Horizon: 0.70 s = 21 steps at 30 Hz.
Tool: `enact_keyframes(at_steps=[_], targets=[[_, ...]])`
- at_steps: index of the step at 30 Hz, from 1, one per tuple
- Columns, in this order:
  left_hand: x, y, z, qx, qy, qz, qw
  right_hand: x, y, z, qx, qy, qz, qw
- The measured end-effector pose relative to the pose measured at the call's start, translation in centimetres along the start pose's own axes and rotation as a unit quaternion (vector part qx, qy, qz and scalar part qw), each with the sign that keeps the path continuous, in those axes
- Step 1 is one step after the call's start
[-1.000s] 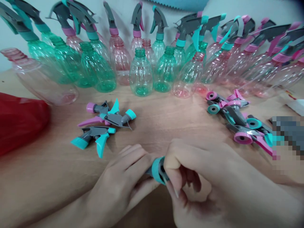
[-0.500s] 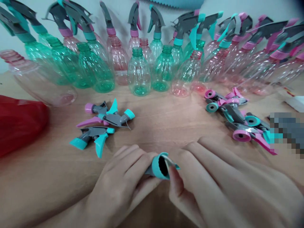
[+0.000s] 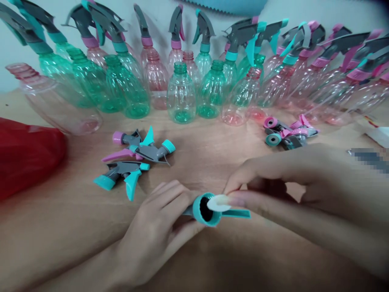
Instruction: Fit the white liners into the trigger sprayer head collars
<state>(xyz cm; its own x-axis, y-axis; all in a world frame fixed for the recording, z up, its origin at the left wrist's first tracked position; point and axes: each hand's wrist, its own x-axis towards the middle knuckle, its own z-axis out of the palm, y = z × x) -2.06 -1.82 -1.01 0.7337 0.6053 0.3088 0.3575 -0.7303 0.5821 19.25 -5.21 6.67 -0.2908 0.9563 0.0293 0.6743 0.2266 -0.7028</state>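
Observation:
My left hand [image 3: 158, 227] is closed around a grey and turquoise spray trigger head [image 3: 199, 209], whose round collar faces me with a dark inside. Between the thumb and fingers of my right hand [image 3: 267, 186] is a small white disc [image 3: 219, 203], pinched at the collar's mouth and overlapping its right edge. The turquoise trigger lever [image 3: 238, 213] sticks out to the right below that hand. Much of the head's grey body is hidden by my left fingers.
Several trigger heads [image 3: 148, 153] lie left of centre, and another pile [image 3: 291, 132] sits at right. Behind stand rows of green and pink bottles [image 3: 181, 95], many with heads fitted. A red bag [image 3: 30, 158] is at far left, a blurred dark object [image 3: 370, 158] at far right.
My right hand has lifted and turned away from the collar, and the white disc now shows clearly in its pinch. The left hand keeps hold of the trigger head. The view has shifted slightly.

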Motion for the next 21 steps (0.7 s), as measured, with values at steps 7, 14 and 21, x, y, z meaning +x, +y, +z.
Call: enact_keyframes(at_steps=[7,14,21], targets=[[-0.1,-0.3,0.3,0.008,-0.004,0.008,1.000,0.8,1.1,1.5,0.058,-0.063,0.063,0.994],[0.0,-0.3,0.1,-0.008,-0.008,0.004,1.000,0.7,1.0,1.4,-0.017,-0.058,-0.035,0.998],[-0.1,-0.3,-0.1,-0.015,-0.007,0.008,1.000,0.6,0.9,1.0,-0.020,-0.075,-0.098,0.992]])
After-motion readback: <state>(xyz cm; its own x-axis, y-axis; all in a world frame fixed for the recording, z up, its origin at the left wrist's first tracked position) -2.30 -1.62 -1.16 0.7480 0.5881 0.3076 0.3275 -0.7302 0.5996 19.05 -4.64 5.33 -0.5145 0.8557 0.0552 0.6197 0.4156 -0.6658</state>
